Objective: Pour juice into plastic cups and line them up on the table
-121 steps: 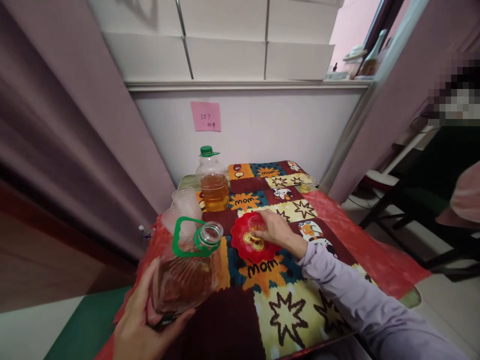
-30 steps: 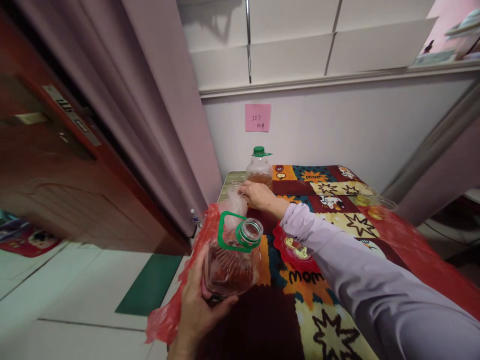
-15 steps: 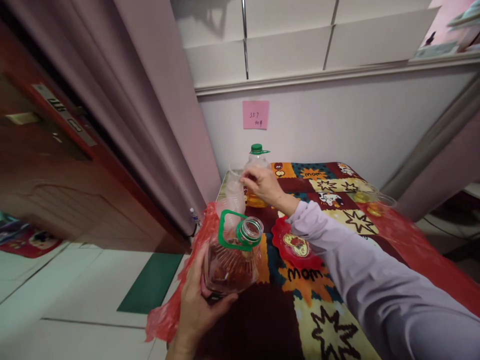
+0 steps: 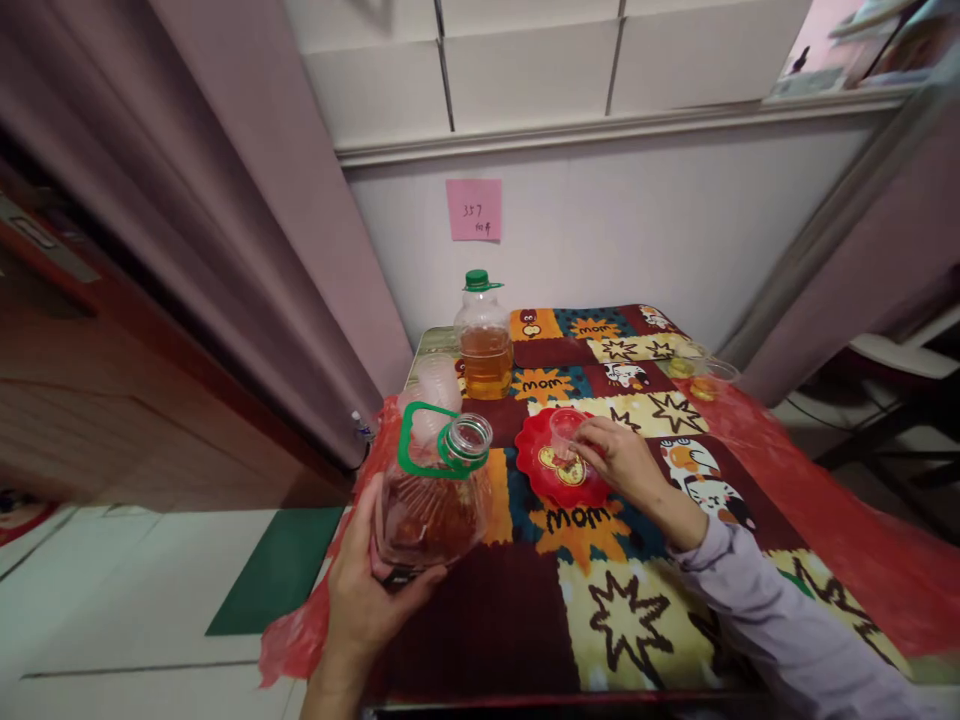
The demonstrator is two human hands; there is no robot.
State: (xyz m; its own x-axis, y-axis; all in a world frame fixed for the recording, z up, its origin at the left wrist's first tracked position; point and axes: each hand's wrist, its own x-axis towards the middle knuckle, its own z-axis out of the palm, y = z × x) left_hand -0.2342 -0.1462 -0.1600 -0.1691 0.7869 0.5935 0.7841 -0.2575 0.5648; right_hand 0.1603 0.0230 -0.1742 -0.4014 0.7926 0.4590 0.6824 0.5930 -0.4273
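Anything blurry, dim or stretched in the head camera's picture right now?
Head view: soft, rather dim light; the clear cup is faint against the red dish; the curtain at left slants, perhaps wide-angle stretch; sill items at top right blurred; pink note legible.

At the near left of the worktop (image 4: pixel 436 341), the near jug (image 4: pixel 431 515) is sitting in the left fingers (image 4: pixel 365 520). The stacked cups (image 4: pixel 437 385) are sitting just behind it; the far jug (image 4: pixel 486 362) is standing behind and right of them, before the wall (image 4: pixel 600 230). Right of the near jug, the dish (image 4: pixel 534 440) is resting on a placemat (image 4: pixel 480 620). The right fingers (image 4: pixel 600 440) are holding a cup (image 4: pixel 564 428) over the dish, contact being unclear. Two more cups (image 4: pixel 709 384) are standing farther right and back.
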